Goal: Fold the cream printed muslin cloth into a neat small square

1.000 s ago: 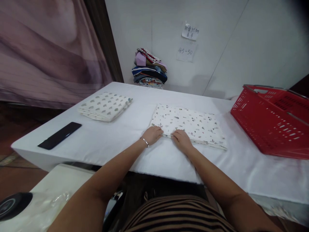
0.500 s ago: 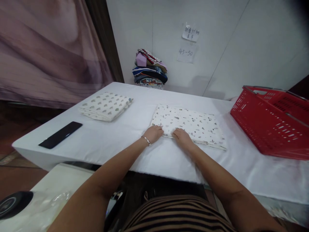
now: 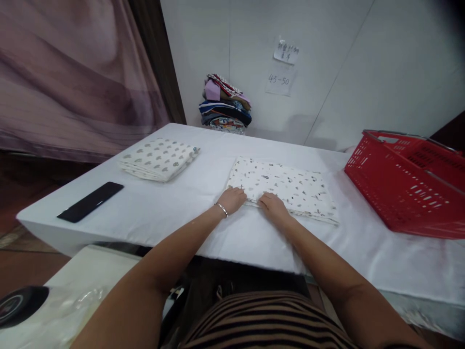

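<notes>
A white folded cloth point(image 3: 283, 186) with small grey and green prints lies flat on the white-covered table. At the left part of its near edge, my left hand point(image 3: 233, 199) has its fingers curled over the layers; a silver bracelet circles that wrist. A short way to the right, my right hand point(image 3: 271, 204) pinches the same near edge. Both thumbs are mostly hidden. To the left rests a second folded cloth point(image 3: 160, 159), white with grey-green heart-like prints, apart from both hands.
A red plastic basket point(image 3: 407, 189) stands at the right of the table point(image 3: 156, 213). Near the left edge lies a flat black object point(image 3: 92, 201). Folded fabrics point(image 3: 225, 104) are piled against the back wall. A white surface point(image 3: 90, 271) stands below at left.
</notes>
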### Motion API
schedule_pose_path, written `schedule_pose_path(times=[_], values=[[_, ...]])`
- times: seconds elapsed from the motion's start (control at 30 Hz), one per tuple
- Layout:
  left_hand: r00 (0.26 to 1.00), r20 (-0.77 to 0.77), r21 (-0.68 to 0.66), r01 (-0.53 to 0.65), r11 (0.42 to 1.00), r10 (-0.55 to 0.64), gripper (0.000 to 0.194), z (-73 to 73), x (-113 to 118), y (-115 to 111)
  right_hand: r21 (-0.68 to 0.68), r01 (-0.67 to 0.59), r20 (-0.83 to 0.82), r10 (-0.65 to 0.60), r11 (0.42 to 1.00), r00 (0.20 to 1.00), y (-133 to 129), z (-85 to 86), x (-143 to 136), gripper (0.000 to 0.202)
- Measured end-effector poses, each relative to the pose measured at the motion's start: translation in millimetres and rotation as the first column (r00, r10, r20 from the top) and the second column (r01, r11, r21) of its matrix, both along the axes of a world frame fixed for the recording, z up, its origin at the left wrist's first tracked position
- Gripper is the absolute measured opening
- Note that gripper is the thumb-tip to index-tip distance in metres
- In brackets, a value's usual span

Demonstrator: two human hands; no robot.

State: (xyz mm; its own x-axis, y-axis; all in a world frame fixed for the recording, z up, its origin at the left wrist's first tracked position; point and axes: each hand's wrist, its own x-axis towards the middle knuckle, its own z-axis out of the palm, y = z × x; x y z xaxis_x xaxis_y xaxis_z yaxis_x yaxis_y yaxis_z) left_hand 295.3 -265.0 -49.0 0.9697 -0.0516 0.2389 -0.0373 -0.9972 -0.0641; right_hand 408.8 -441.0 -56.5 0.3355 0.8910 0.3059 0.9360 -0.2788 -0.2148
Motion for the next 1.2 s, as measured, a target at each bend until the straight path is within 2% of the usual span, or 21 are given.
schedule_pose_path(times=[0.13,0.3,0.4,0.67,0.9,1.1,1.2], values=[[0.998,0.047,0.038,0.036,0.999,-0.038,0.026,-5.0,-2,1,0.02,0.0,0.047,-0.001,1.0,0.999,-1,-1.6,-2,0.029],[0.995,0.022,0.004,0.093,0.996,-0.093,0.023,-9.1,-9,6,-0.039,-0.088,0.093,0.091,0.995,0.991,-3,-8.4,1,0.025],[0.992,0.007,-0.042,0.124,0.991,-0.124,0.026,-8.8,-11,9,-0.023,-0.095,0.073,0.096,0.995,0.993,-5,-11.0,3,0.024],[0.996,0.011,-0.102,0.086,0.991,-0.085,0.02,-4.7,-7,11,-0.004,-0.071,-0.034,0.071,0.997,0.997,-3,-5.8,5,0.019],[0.999,-0.002,-0.049,0.045,0.998,-0.045,0.018,-3.6,-8,11,-0.002,-0.059,0.051,0.059,0.998,0.997,-2,-8.7,5,0.02],[0.991,0.116,0.035,-0.075,0.997,0.07,0.021,-1.7,0,8,0.122,0.046,0.141,-0.063,0.992,0.988,4,-10.0,4,0.025],[0.995,0.101,0.087,-0.017,0.996,0.009,0.022,-6.7,-1,7,0.062,0.008,0.179,-0.019,0.998,0.984,4,-14.9,4,0.023]])
